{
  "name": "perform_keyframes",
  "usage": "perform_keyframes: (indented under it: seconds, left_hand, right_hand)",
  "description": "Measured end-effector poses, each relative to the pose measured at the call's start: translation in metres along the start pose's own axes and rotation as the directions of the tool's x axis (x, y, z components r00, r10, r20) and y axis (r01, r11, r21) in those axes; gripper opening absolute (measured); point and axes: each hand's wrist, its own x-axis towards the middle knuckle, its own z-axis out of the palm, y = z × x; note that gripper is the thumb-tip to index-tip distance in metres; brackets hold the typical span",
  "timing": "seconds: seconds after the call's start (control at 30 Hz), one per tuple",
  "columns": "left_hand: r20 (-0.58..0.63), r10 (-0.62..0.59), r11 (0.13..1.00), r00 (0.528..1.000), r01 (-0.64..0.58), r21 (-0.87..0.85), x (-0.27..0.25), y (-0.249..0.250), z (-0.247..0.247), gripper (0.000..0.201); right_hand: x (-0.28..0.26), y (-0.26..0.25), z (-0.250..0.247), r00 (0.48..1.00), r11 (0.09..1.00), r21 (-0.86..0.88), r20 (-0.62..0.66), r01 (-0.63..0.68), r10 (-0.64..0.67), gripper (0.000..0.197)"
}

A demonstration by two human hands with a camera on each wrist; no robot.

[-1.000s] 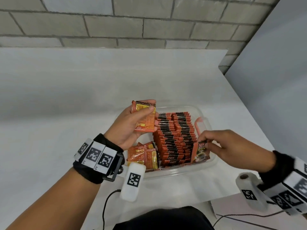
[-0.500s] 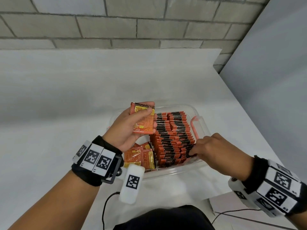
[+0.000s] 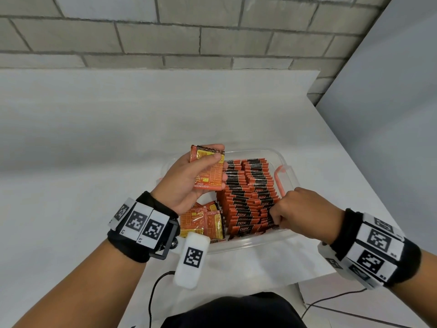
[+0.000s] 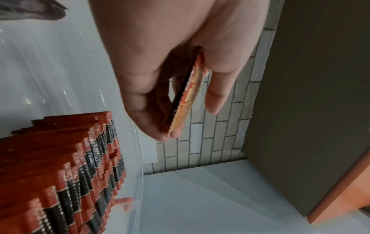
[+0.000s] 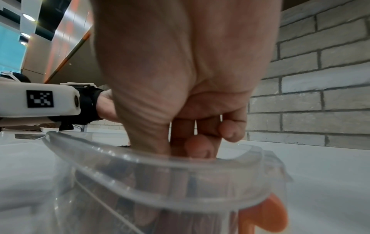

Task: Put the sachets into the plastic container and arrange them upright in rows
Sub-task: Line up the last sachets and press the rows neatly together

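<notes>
Sachets (image 3: pixel 248 197) stand upright in two packed rows inside the plastic container (image 3: pixel 287 183) on the table (image 3: pixel 94 162). Left hand (image 3: pixel 186 183) pinches a reserve stack (image 3: pixel 209 170) above — likely next in line. Right hand's (image 3: pixel 305 214) grip curls into the near row end, seemingly tucking one in — loose sachets (image 3: pixel 203 221) crowd the left side.

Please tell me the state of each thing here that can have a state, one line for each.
plastic container: open, no lid on, partly filled.
upright sachets: standing in rows.
loose sachets: lying flat, not arranged.
held sachets: above the container, in the left hand.
left hand: gripping sachets.
right hand: fingers tucked into the near row.
</notes>
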Motion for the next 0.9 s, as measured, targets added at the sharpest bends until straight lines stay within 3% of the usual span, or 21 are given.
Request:
perform_keyframes:
  seconds: [0.23,0.5,0.6,0.7,0.77,0.9]
  left_hand:
    - [0.0,-0.014,0.999,1.0,0.014,-0.039,0.003,-0.002,-0.001,0.03]
    - [0.022,-0.035,0.999,0.999,0.035,-0.013,0.004,-0.002,-0.005,0.034]
    - [0.036,-0.024,0.998,0.999,0.021,0.061,0.003,-0.004,-0.005,0.034]
    - [0.04,-0.002,0.993,0.999,-0.003,0.118,0.003,-0.006,-0.002,0.042]
    - [0.059,0.011,0.992,0.998,-0.018,0.128,0.004,-0.005,0.002,0.039]
    - [0.1,0.022,0.992,0.995,-0.034,0.12,0.003,-0.005,0.008,0.031]
  right_hand:
    - [0.002,0.004,0.002,0.999,0.997,0.065,-0.01,-0.037,0.038,0.003]
    - [-0.003,0.019,-0.003,0.994,0.925,0.364,0.036,-0.106,0.1,0.007]
    - [-0.006,0.022,-0.017,0.985,0.871,0.484,-0.093,-0.081,0.143,0.014]
    - [-0.005,0.01,-0.04,0.924,0.718,0.694,-0.306,0.052,0.229,0.021]
    - [0.001,-0.002,-0.053,0.89,0.635,0.764,-0.365,0.119,0.272,0.031]
    - [0.02,-0.016,-0.062,0.881,0.638,0.757,-0.389,0.139,0.269,0.037]
